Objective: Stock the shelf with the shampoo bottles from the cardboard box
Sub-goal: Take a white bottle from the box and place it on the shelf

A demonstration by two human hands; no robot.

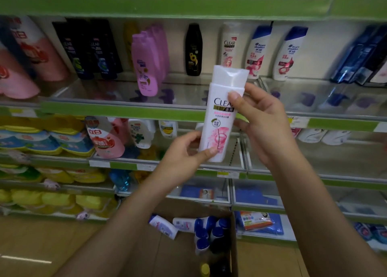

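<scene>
I hold a white Clear shampoo bottle [219, 117] with a pink flower print upright in front of the shelves. My left hand [186, 151] grips its bottom end, thumb across the front. My right hand [261, 121] grips its upper right side, thumb on the label. Behind it, on the green-edged shelf [125, 109], stands a matching Clear bottle [229, 46] with bare shelf floor in front of it. The cardboard box [188, 245] sits on the floor below my arms, holding several white bottles with blue caps [206, 230].
On the same shelf stand two white-and-blue bottles [272, 52], a black bottle [193, 49], purple bottles [147, 65], dark bottles [88, 48] and pink refill pouches [27, 57]. Lower shelves hold yellow and blue packs. The wooden floor [41, 245] lies at bottom left.
</scene>
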